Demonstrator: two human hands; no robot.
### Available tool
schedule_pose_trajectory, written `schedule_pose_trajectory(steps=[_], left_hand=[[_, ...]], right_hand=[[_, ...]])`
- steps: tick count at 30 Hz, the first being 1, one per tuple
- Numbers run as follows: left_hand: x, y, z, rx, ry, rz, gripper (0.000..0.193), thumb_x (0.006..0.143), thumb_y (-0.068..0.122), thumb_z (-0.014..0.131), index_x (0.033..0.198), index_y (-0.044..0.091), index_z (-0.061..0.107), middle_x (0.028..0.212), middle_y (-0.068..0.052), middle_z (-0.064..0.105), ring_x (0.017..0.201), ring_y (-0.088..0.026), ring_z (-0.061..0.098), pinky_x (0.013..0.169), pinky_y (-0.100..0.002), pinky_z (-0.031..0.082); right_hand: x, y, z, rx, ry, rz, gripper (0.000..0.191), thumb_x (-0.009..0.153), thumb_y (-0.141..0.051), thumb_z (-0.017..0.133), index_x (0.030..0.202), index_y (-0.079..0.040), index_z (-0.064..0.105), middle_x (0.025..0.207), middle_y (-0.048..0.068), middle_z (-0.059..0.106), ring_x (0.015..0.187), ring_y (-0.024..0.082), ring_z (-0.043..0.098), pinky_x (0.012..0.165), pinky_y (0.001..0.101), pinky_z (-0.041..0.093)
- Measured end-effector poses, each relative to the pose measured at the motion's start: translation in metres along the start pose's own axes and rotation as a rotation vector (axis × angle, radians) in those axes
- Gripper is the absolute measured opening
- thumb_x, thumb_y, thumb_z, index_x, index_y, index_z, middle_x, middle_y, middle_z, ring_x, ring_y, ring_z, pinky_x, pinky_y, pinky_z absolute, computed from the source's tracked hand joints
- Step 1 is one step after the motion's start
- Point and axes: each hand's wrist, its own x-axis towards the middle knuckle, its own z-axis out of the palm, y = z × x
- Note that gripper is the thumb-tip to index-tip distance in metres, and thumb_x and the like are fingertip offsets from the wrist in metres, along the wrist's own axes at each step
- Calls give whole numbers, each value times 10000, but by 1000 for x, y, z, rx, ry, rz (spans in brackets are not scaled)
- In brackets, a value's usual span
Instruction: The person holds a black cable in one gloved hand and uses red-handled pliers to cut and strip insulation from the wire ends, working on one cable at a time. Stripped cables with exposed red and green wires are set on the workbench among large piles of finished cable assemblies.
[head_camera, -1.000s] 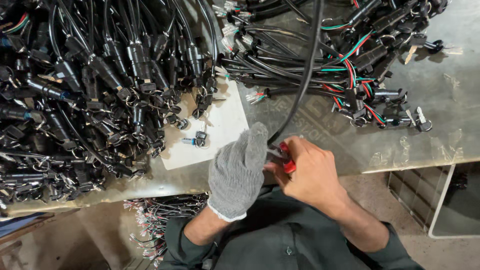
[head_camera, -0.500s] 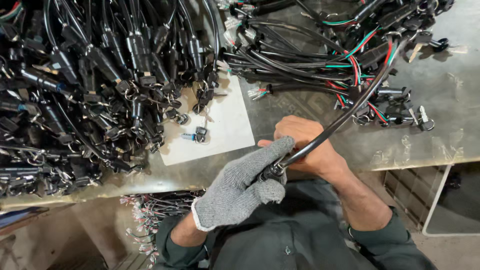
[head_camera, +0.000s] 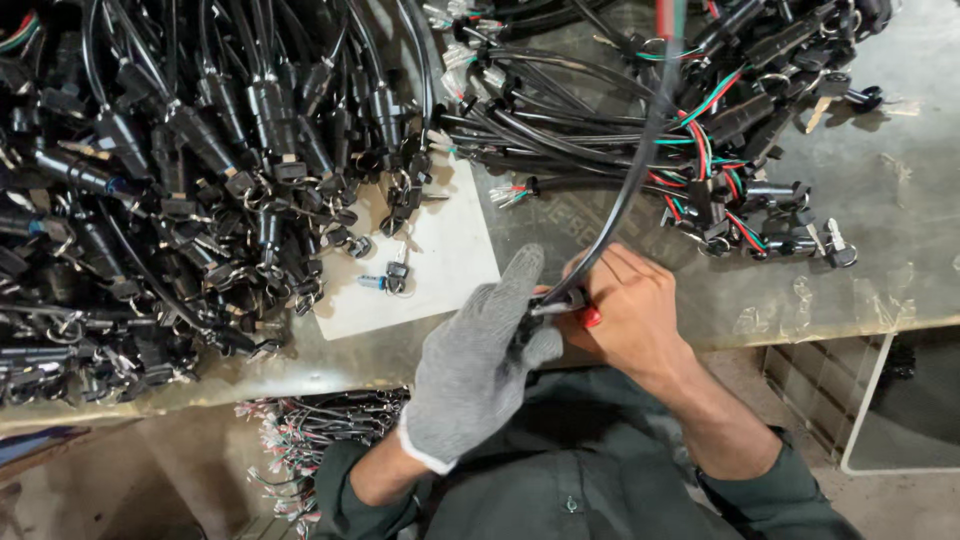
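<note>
Head view: the black cable (head_camera: 610, 215) is now swung steeper, gripped between gloved left hand (head_camera: 480, 360) and bare right hand (head_camera: 625, 310); red tool (head_camera: 590, 317) is held beneath.

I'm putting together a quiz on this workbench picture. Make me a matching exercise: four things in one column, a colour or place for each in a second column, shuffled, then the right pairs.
Things:
1. left hand
2. right hand
3. white sheet
4. black cable

Colour or place:
A. flat on the table, next to the big pile of black harnesses
B. bare, with a red-handled tool showing in it
C. in a grey knit glove
D. running up from between the two hands toward the top edge

Pairs: 1-C, 2-B, 3-A, 4-D
</note>
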Motion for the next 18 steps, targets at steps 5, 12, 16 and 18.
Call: schedule_pose_trajectory(steps=[5, 12, 16, 18], left_hand=[[29, 7, -57, 222, 389, -88, 543, 964, 127, 679, 1485, 102, 531, 1089, -75, 730, 867, -155, 736, 678, -306, 603], [38, -36, -123, 709, 684, 155, 618, 1091, 132, 684, 1570, 5, 314, 1475, -169, 475, 1326, -250, 560, 1090, -348, 556], [31, -28, -53, 194, 265, 148, 661, 826, 118, 834, 1416, 75, 539, 1407, -111, 584, 1309, -331, 570, 1128, -450, 465], [45, -20, -22, 308, 191, 249, 622, 860, 206, 835, 1416, 107, 576, 1344, -121, 592, 1248, -361, 553, 1079, -491, 428]], right_hand=[[16, 7, -14, -253, 68, -82, 640, 778, -578, 813, 1112, -53, 662, 1109, 106, 625, 1092, 332, 580, 937, 464, 459], [48, 38, -83, -514, 150, -4, 214, 1030, -236, 730, 1217, -131, 728, 1273, 57, 615, 1246, 287, 557, 1068, 468, 400], [80, 69, -114, -456, -163, -154, 180, 923, -256, 764, 1067, -149, 751, 1165, 41, 680, 1192, 272, 608, 1066, 488, 400], [97, 82, -126, -381, -236, -154, 152, 913, -269, 784, 1012, -159, 752, 1029, 31, 704, 1060, 259, 635, 1010, 474, 430]])
